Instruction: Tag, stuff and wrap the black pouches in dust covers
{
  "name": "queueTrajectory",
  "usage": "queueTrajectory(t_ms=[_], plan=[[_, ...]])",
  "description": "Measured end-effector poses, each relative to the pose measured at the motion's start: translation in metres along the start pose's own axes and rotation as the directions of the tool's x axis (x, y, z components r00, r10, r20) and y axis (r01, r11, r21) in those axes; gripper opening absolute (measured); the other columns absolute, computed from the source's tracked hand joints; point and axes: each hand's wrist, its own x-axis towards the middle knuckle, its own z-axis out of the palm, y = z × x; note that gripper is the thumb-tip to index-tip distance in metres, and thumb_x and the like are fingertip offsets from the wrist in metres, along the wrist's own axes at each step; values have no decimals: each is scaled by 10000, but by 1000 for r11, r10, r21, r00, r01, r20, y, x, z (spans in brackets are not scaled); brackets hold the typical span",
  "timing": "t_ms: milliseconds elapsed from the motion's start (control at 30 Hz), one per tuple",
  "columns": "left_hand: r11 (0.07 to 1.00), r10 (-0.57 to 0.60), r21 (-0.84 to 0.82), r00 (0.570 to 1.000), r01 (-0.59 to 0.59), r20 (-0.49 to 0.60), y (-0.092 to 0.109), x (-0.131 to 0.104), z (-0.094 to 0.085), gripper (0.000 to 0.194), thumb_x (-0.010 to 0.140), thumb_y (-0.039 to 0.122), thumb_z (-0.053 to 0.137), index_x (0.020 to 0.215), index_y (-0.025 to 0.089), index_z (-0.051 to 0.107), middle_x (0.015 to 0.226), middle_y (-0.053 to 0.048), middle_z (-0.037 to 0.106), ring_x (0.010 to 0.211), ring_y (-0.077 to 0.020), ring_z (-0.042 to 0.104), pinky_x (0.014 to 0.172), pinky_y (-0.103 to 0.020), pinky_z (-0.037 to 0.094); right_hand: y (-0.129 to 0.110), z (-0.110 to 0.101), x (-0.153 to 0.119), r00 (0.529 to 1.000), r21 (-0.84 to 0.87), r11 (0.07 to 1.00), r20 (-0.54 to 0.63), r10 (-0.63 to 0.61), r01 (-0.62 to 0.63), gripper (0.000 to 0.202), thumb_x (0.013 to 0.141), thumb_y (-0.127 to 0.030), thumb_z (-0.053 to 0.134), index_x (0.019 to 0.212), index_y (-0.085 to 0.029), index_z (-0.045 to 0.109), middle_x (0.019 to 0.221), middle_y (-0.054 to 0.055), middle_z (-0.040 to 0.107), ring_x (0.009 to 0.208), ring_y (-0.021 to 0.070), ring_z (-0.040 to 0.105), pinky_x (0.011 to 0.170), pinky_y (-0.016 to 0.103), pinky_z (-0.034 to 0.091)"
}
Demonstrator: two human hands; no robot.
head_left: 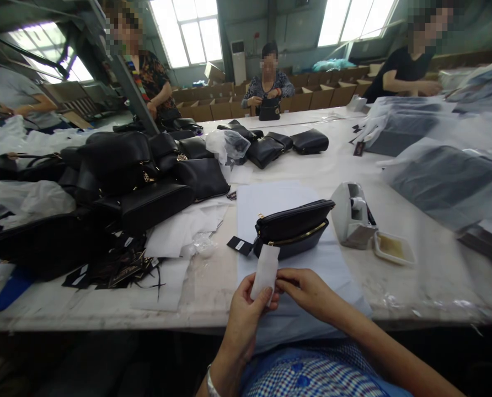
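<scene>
My left hand [250, 298] is closed on a small white paper strip [266, 267], held upright with the thumb across its front. Close by, my right hand [299, 286] has its fingers pinched together at the strip's right edge; their tips are partly hidden behind it. Just beyond my hands a black handbag [291, 229] with gold zippers lies on sheets of white paper [250, 207]. A black tag [240, 245] with a white label sticks out from the bag's left side.
Black bags [117, 160] are piled at the left, with black tags [113, 264] in front. To the right stand a tape dispenser [351, 215], a shallow dish [392, 248] and plastic-wrapped bags [448, 176]. Co-workers stand around the far side; one person [271, 88] handles a black bag.
</scene>
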Motion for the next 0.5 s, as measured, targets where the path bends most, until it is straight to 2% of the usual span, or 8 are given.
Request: queueTrajectory(t_ms=[100, 200, 300, 400, 500], plan=[[998, -33, -46, 999, 34, 14, -2, 0, 0, 504, 756, 379, 770, 1184, 168, 608, 1060, -83, 690, 765, -151, 667, 693, -251, 545, 2, 7, 2, 998, -38, 999, -59, -18, 16, 195, 882, -202, 505, 896, -198, 700, 844, 19, 719, 793, 199, 642, 717, 273, 470], [999, -22, -28, 1000, 22, -7, -1, 2, 0, 579, 750, 387, 776, 1239, 162, 562, 1102, -112, 670, 740, -150, 672, 691, -267, 558, 7, 16, 4, 992, 11, 1000, -126, -25, 27, 213, 878, -177, 490, 971, -200, 680, 870, 24, 716, 809, 195, 648, 721, 268, 474], [1000, 0, 7, 999, 0, -37, 0, 3, 0, 672, 719, 408, 796, 1288, 173, 526, 1071, -113, 679, 730, -161, 677, 683, -282, 563, 11, 24, 7, 984, 28, 999, -175, -15, 20, 264, 863, -158, 484, 1044, -208, 670, 885, 23, 719, 789, 188, 651, 713, 268, 480], [1000, 15, 19, 1000, -14, -23, 0, 5, 1, 755, 723, 400, 793, 1368, 200, 455, 1041, -105, 683, 727, -166, 678, 676, -284, 559, 13, 27, 8, 975, 1, 1000, -224, 3, -3, 362, 794, -99, 502, 1094, -209, 671, 918, 28, 727, 758, 189, 650, 711, 283, 492], [999, 36, 15, 999, -35, -39, 0, 5, 2, 865, 731, 381, 788, 1456, 242, 336, 1116, -116, 662, 729, -165, 686, 678, -288, 564, 14, 24, 6, 970, 94, 996, -240, 28, -6, 316, 835, -165, 524, 1105, -211, 682, 947, 44, 735, 828, 213, 672, 774, 317, 519]])
